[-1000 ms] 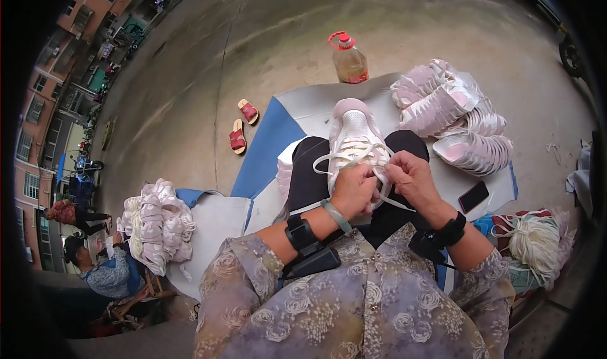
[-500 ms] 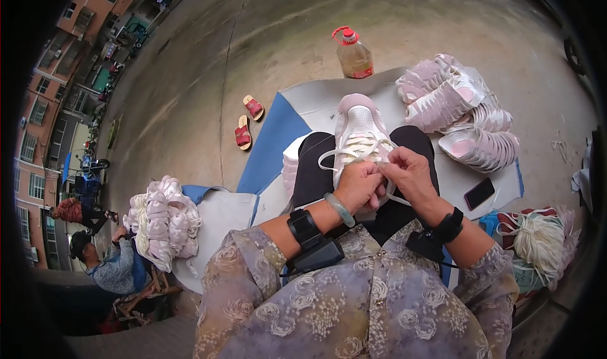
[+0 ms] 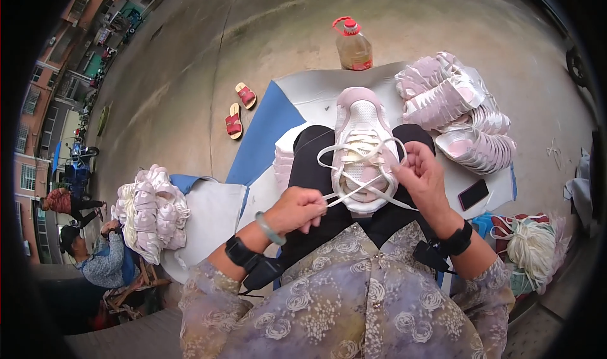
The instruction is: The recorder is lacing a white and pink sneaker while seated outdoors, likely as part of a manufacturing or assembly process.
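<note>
A pale pink and white sneaker [image 3: 360,111] rests between my knees, its toe pointing away from me. Cream shoelaces [image 3: 361,145] zigzag over its tongue and cross near the heel end, with a loop on either side. My left hand [image 3: 297,210], closed in a pinch, pulls one lace end out to the lower left of the shoe. At the shoe's right side my right hand [image 3: 422,177] has thumb and forefinger together on the lace by the right loop. The exact grip of the right fingertips is partly hidden.
Stacked pink sneakers [image 3: 446,99] lie on the sheet at right, near a phone [image 3: 473,194]. Lace bundles [image 3: 534,248] sit lower right. Another sneaker pile [image 3: 152,213] stands left beside a seated person [image 3: 104,264]. Red slippers [image 3: 234,122] and a jug [image 3: 354,49] are farther off.
My hands have parted from close together over the shoe's heel end. The left went down and left, drawing a lace out; the right shifted slightly right. The crossed laces now show.
</note>
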Available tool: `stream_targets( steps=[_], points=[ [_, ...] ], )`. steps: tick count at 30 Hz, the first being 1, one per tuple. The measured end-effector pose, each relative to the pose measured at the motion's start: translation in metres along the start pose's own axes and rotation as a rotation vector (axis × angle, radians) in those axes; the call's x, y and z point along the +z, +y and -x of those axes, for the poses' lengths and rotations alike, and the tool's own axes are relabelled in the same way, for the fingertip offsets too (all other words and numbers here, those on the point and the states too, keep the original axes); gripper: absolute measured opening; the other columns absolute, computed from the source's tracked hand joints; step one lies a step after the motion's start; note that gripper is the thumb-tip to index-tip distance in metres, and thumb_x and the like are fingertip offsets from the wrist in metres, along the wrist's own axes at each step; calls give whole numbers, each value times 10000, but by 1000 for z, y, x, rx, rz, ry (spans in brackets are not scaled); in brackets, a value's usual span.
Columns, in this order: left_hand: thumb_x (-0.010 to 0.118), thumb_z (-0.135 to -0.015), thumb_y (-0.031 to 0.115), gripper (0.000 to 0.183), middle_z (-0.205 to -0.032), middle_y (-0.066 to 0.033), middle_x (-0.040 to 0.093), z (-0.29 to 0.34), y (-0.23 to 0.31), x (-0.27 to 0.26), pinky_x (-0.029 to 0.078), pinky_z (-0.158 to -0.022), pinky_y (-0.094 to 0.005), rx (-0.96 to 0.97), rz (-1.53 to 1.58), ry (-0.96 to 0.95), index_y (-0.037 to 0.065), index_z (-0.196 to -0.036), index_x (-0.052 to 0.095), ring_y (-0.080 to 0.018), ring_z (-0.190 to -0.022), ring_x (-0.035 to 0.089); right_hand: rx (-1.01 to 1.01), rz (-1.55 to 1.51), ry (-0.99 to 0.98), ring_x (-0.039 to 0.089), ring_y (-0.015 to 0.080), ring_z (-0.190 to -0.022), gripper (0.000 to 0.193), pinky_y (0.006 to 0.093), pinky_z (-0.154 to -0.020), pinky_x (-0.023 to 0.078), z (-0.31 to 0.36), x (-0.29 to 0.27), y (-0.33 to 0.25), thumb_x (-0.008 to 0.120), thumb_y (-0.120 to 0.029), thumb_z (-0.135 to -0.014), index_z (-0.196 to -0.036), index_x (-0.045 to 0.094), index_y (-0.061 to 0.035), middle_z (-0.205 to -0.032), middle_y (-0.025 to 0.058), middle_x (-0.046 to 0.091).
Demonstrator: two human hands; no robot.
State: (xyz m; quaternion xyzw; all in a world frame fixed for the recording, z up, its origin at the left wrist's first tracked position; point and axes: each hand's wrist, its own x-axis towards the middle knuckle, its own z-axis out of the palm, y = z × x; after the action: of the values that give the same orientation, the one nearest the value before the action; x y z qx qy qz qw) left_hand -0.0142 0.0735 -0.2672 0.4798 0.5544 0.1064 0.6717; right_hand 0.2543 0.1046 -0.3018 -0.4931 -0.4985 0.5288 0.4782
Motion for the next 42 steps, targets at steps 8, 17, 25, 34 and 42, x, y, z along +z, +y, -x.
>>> stream_targets(
  steps=[8,17,25,34,42],
  points=[
    [564,-863,121,120,-735,-13,629,17,-29,-29,414,-484,-173,175,64,208,31,-883,641,-34,-532,525,29,405,-117,429,75,-603,680,201,-537,394,6,-10,3,790,-161,-645,-1208,446,1,-789,12,487],
    [560,-857,108,112,-703,16,597,20,-51,-97,428,-537,-183,299,153,712,34,-819,635,-32,-591,521,99,318,-121,490,58,-647,578,191,-592,421,4,-20,15,746,-96,-684,-1178,479,42,-846,34,553],
    [687,-716,134,142,-714,-90,587,-8,-23,-25,436,-566,-317,845,-584,649,27,-781,619,-238,-615,559,186,314,-251,467,31,-622,466,167,-561,405,-5,-15,6,754,-95,-678,-1078,552,33,-784,-4,557],
    [702,-617,261,258,-631,-27,453,-45,10,29,329,-517,-327,1098,-1077,537,105,-669,504,-185,-573,487,182,299,-251,464,37,-620,495,178,-562,413,-5,-23,7,784,-142,-677,-1075,549,34,-782,-5,549],
    [641,-717,153,106,-615,-57,506,-36,3,20,399,-518,-356,988,-913,293,88,-703,558,-236,-578,548,178,314,-239,450,29,-605,485,170,-550,394,-7,-21,10,771,-105,-661,-1076,555,21,-773,-13,543]
  ],
)
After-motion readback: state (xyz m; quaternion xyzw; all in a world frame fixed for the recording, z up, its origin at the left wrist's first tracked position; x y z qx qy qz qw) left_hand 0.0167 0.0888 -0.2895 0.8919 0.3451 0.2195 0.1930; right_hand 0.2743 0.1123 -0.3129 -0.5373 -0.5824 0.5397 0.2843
